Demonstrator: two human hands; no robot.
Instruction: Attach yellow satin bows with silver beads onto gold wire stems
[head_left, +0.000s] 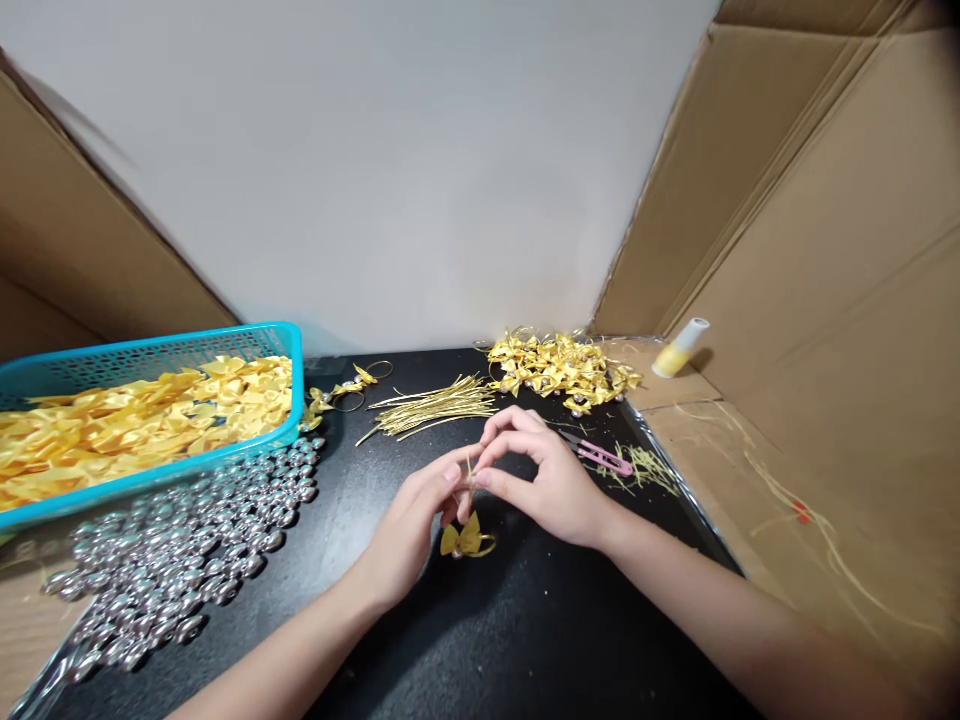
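My left hand (414, 525) and my right hand (541, 478) meet over the middle of the black table (480, 640). Both pinch the thin gold wire tie of a small yellow ribbon bow (466, 538), which hangs just below my fingertips with a gold loop at its side. The fingers of both hands are closed on the tie. A bundle of gold wire ties (431, 407) lies just beyond my hands.
A blue basket (150, 350) of yellow ribbon pieces stands at the left, with a heap of silver beads (187, 545) in front. Finished yellow bows (561, 368) are piled at the back. Pink snips (600, 457) lie right of my hands. A small glue bottle (679, 348) lies on the cardboard.
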